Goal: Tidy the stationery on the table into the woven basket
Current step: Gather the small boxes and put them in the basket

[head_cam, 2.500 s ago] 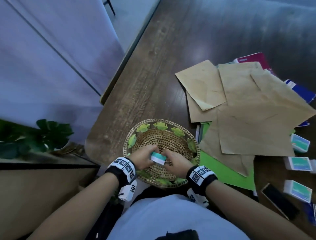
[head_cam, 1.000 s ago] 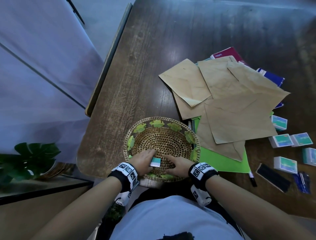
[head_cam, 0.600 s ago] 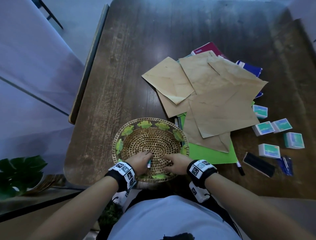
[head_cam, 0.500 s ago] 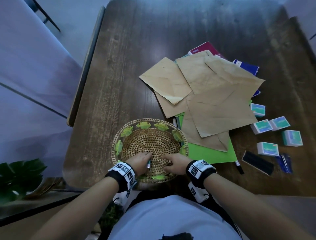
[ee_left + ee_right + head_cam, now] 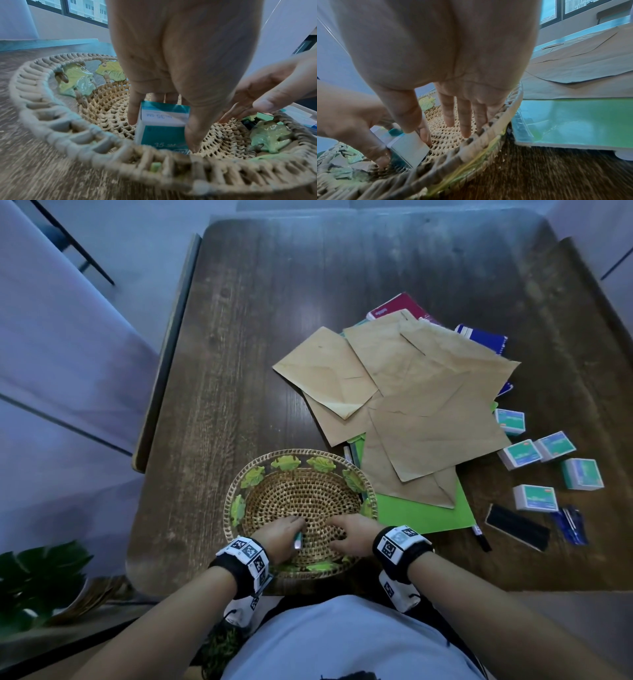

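The round woven basket (image 5: 236,491) with green leaf trim sits at the table's near edge. My left hand (image 5: 286,530) is inside it and pinches a small teal and white box (image 5: 163,129) between thumb and fingers. The box stands on edge on the basket floor near the front rim, and only a sliver of the box (image 5: 298,540) shows in the head view. My right hand (image 5: 344,530) lies just right of it, fingers (image 5: 464,121) straight and pointing down at the weave, holding nothing. The box (image 5: 409,148) sits to the left of my right thumb.
Right of the basket lie brown envelopes (image 5: 411,392) over a green folder (image 5: 421,515), with red (image 5: 397,308) and blue notebooks (image 5: 483,337) behind. Further right are several small teal boxes (image 5: 534,498), a black block (image 5: 517,527), blue pens (image 5: 570,523) and a marker (image 5: 481,539).
Both hands held the box above the basket; it has since gone down onto the basket floor near the front rim. My right hand has let go, and my left still holds it.
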Tool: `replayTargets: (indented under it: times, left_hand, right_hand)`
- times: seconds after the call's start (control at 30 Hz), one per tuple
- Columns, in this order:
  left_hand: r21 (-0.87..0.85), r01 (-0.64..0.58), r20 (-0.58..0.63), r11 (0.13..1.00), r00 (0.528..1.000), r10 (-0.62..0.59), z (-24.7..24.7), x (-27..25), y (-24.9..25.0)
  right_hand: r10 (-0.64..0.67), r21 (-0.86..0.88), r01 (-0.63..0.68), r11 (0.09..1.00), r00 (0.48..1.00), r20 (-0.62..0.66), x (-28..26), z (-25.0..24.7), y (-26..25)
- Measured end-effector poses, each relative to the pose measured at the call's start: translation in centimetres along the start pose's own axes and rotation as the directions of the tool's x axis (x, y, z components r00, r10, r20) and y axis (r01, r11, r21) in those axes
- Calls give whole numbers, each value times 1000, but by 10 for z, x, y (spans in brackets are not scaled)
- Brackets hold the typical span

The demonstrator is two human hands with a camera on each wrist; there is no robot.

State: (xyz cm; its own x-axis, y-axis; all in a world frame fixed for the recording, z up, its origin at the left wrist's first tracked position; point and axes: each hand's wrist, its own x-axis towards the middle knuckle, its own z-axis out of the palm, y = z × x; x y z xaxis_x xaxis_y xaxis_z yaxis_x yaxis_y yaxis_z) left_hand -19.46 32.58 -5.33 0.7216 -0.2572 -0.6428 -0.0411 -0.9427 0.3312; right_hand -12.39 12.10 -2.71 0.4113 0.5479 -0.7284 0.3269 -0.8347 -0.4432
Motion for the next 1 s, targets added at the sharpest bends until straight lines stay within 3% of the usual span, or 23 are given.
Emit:
replayTargets:
  times: [0.17, 0.27, 0.57, 0.73, 1.0]
  left_hand:
    - [15, -5, 4, 1000, 1000, 5, -4, -1, 3]
    - [13, -36, -61, 999, 997, 37, -12, 1, 11]
    - [13, -121, -194, 993, 974, 121, -56, 27, 59]
    - [-22, -207, -192, 978, 961, 200, -88, 61, 111]
    - [-72, -185, -140, 980, 975, 174, -113, 164, 243]
  right_hand:
    - [-12, -18, 12, 1000, 1000, -2, 2, 3, -1]
    - [-39, 9, 39, 999, 999, -22, 2, 2, 0]
    - [-94, 158, 137, 978, 963, -254, -17, -27, 27]
    - [-54, 299, 204, 932, 895, -443, -47, -51, 85]
    - [222, 424, 31, 905, 817, -533, -106, -102, 233]
